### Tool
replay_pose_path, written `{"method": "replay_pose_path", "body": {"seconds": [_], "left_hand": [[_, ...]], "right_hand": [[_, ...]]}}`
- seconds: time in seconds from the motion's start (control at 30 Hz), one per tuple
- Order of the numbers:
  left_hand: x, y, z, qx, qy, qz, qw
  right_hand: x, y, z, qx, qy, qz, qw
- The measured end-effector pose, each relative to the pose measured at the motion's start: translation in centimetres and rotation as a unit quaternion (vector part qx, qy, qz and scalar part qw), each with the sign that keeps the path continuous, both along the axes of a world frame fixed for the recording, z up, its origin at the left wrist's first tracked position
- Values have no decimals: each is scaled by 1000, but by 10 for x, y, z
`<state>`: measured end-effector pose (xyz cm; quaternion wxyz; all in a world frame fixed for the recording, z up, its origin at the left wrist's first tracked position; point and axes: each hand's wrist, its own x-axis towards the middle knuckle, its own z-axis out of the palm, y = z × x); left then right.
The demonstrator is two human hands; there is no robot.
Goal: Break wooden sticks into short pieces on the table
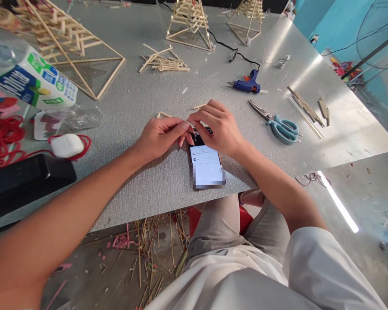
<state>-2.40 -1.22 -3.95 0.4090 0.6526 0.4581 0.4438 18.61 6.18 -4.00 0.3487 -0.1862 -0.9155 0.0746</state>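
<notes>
My left hand [163, 137] is closed in a pinch, with thin wooden sticks [162, 114] joined at a corner showing past its back edge. Most of that piece is hidden by the fingers. Thumb and fingers of my right hand [217, 127] are pinched together against the left fingertips; whatever is between them is too small to make out. Under both hands lies a phone [207, 165] with its screen lit and partly blurred. Just beyond the right knuckles another short wooden stick [199, 106] shows.
Right of my hands lie scissors [283, 128], a blue glue gun [247, 82] and cut sticks [305, 105]. Ahead are a stick pile [168, 62] and stick pyramids [189, 21]. A large bottle [35, 77], white earphone case [67, 145] and black tray [35, 176] occupy the left.
</notes>
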Motion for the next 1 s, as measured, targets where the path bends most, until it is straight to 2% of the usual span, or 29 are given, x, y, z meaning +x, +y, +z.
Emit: {"method": "replay_pose_path", "body": {"seconds": [0.17,0.3,0.43,0.6,1.0], "left_hand": [[1,0,0,-2,-3,1,1000],[2,0,1,4,-21,-3,1000],[3,0,1,17,-28,-7,999],[3,0,2,25,-23,-14,999],[-1,0,0,66,39,-18,997]], "right_hand": [[0,2,0,-16,33,25,999],[2,7,0,-2,44,57,997],[1,7,-1,3,77,57,995],[1,6,0,-24,111,70,991],[6,7,7,-108,90,101,985]]}}
